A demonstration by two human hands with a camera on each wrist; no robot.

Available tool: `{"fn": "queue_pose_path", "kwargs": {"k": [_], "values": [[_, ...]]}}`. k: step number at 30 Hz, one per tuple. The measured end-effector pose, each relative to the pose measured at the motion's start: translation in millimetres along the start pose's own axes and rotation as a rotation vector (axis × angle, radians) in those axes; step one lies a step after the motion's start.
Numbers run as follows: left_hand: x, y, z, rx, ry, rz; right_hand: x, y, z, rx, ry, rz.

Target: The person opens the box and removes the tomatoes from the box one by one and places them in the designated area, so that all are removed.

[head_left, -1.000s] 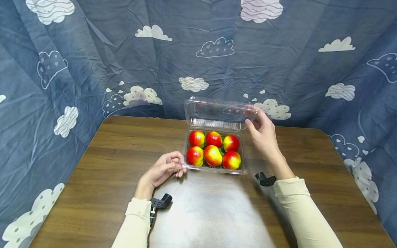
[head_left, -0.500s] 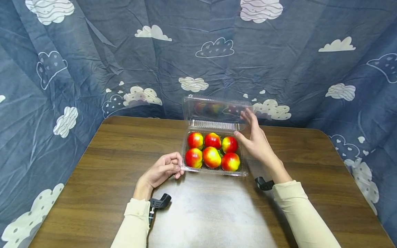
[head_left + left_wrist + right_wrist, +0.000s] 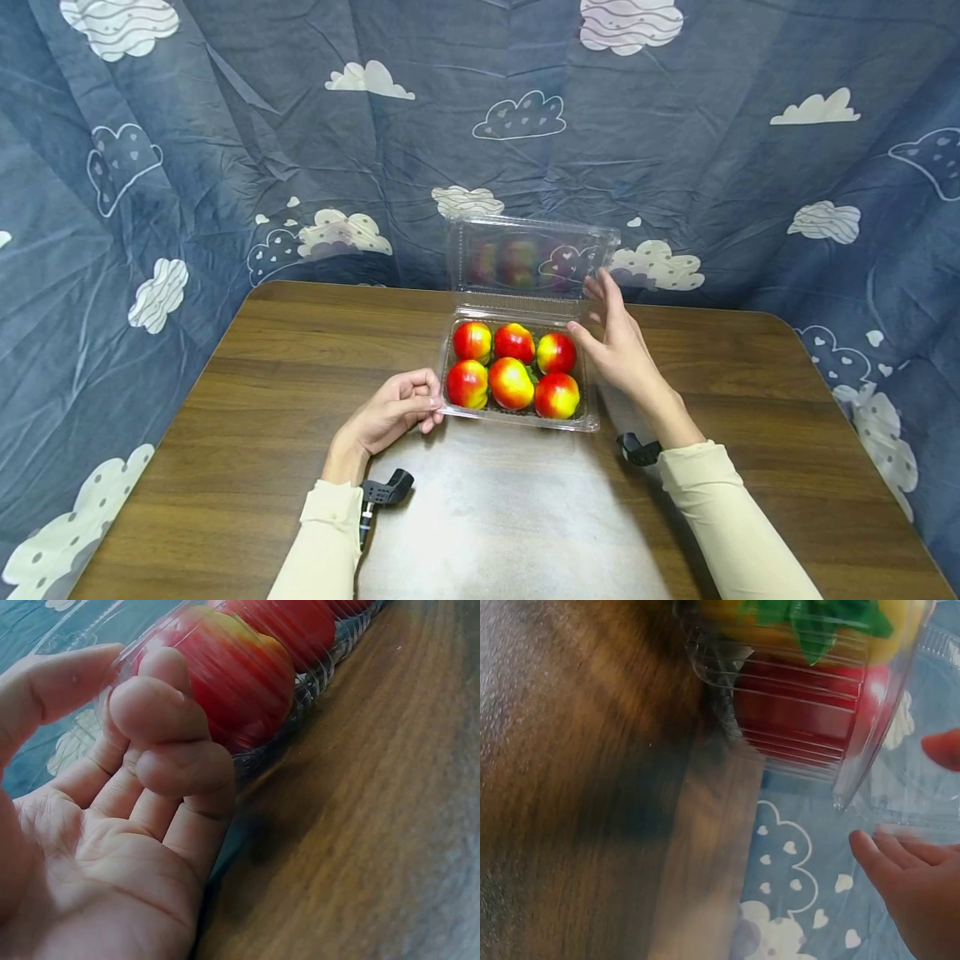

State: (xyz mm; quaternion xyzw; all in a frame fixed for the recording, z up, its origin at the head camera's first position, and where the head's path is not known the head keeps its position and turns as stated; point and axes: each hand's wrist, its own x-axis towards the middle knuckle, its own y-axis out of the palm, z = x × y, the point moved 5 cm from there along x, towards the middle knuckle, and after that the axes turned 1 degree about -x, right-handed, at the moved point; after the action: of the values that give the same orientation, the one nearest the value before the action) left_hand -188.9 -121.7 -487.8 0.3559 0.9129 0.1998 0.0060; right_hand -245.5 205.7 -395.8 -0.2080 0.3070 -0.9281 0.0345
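A clear plastic clamshell box [image 3: 517, 422] stands on the table with several red-and-yellow peach-like fruits [image 3: 512, 383] inside. Its hinged lid [image 3: 570, 229] is raised and leans back at the far side. My left hand [image 3: 393, 408] pinches the rim at the near left corner between thumb and curled fingers, as the left wrist view also shows. Over by the lid's right edge, my right hand [image 3: 626, 342] has its fingers extended, the thumb apart from them and nothing gripped. Green leaves [image 3: 814, 622] show under the fruits in the right wrist view.
The box sits near the back of a brown wooden table [image 3: 300, 350]. Behind it hangs a blue cloth [image 3: 420, 142] with white clouds, also closing in both sides. Each wrist wears a black camera mount [image 3: 390, 486].
My right hand has let go of the lid's right edge and moved slightly left with fingers extended. The lid has swung further back. My left hand stays at the corner.
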Motion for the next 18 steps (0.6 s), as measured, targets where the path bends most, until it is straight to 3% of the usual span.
{"fn": "queue_pose_path", "kwargs": {"k": [10, 18], "values": [[-1.1, -0.1, 0.1, 0.001, 0.001, -0.004, 5.7, 2.8, -3.5, -0.059, -0.049, -0.043], [-0.2, -0.1, 0.6, 0.01, -0.008, -0.008, 6.7, 5.5, -10.8, -0.226, -0.078, 0.0]]}}
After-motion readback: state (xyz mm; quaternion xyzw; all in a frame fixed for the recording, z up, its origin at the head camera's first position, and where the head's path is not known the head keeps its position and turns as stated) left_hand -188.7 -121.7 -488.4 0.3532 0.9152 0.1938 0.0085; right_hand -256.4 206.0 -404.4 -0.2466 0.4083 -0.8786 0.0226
